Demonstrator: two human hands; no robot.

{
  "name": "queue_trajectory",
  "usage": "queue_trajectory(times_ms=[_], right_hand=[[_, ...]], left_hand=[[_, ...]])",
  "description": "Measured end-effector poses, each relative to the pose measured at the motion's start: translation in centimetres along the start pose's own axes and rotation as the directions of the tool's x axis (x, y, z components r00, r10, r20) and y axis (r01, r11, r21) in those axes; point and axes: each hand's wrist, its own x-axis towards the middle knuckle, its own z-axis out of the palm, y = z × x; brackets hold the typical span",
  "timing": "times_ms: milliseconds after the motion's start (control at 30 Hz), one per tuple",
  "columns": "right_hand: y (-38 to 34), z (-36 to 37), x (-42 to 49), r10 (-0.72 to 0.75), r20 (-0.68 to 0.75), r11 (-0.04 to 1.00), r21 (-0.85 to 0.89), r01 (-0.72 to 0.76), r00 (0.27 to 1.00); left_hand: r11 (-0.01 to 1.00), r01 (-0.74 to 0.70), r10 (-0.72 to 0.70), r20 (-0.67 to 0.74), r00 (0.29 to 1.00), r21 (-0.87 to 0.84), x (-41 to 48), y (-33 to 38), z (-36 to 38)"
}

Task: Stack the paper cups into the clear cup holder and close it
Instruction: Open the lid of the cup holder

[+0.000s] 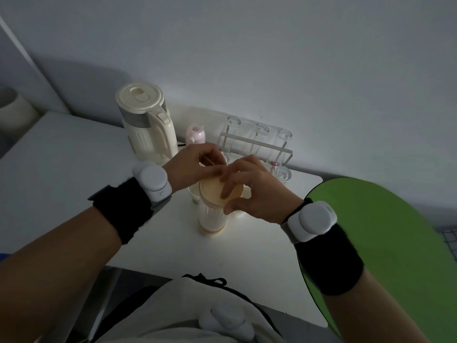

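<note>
The clear ribbed cup holder (212, 219) stands upright at the middle of the white table, with pale cups showing through its wall. A tan round lid (211, 191) lies on its top. My right hand (252, 186) grips the lid's right rim, fingers over it and thumb below. My left hand (195, 167) pinches the lid's far edge with its fingertips. Behind the holder on the left a paper cup (194, 196) with a green mark stands, partly hidden. Another cup's rim (246, 193) peeks out under my right hand.
A cream electric kettle (146, 125) stands at the back left beside a small pink bottle (195, 133). A wire rack (257, 144) holds upturned glasses at the back, and one glass (283, 173) stands in front. A green round seat (385, 243) lies at right.
</note>
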Motion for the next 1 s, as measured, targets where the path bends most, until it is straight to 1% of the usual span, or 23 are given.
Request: queue_trajectory(times_ms=[167,300,367,533,800,1000], right_hand=[[0.4,0.2,0.1,0.003,-0.022,1.0,0.014,-0.003,1.0],[0.6,0.3,-0.1,-0.005,-0.013,1.0,0.019,0.006,1.0],[0.7,0.3,-0.2,-0.011,0.002,0.999,0.036,0.011,1.0],[1.0,0.0,0.0,0.015,0.046,0.999,0.037,-0.017,0.999],[1.4,-0.3,-0.1,0.059,0.07,0.994,0.084,-0.065,0.996],[1.2,-0.2,-0.4,0.084,0.059,0.994,0.072,-0.088,0.995]], left_hand=[[0.999,-0.016,0.015,0.022,1.0,0.039,-0.5,0.6,-0.7],[0.999,0.001,-0.01,0.182,0.983,0.05,-1.5,0.9,-2.0],[0.997,-0.013,-0.004,0.222,0.975,0.075,-1.8,0.7,-2.0],[0.999,-0.031,0.027,0.149,0.988,0.024,-2.2,0.2,-1.3],[0.997,-0.054,0.047,0.143,0.989,0.048,-2.4,0.0,-1.1],[0.996,-0.057,0.045,0.154,0.987,0.07,-2.7,0.0,-0.8]])
